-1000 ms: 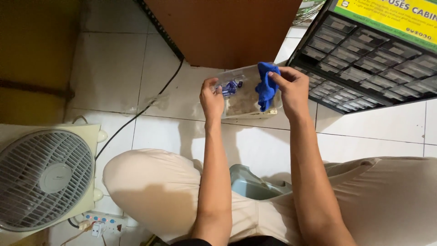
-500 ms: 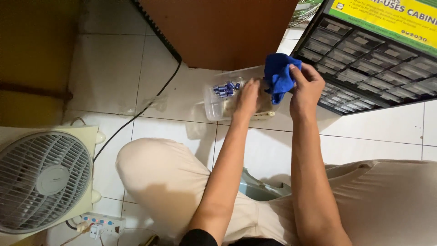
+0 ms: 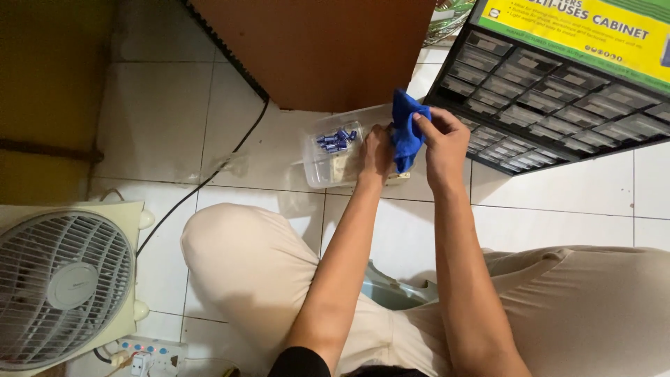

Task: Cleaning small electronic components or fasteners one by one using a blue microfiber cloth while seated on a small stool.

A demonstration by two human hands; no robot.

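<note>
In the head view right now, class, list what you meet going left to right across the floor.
White box fan → black cable → clear plastic tray holding small blue parts → left hand → blue cloth → right hand → small-drawer cabinet.

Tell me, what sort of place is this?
Probably a room at home used as a small workspace: a tiled floor, a box fan beside a power strip, and a many-drawer parts cabinet.

White floor tiles (image 3: 167,105) lay below; a box fan (image 3: 63,279), brown cabinet (image 3: 328,49) and black drawer organizer (image 3: 558,98) stood around.
</note>
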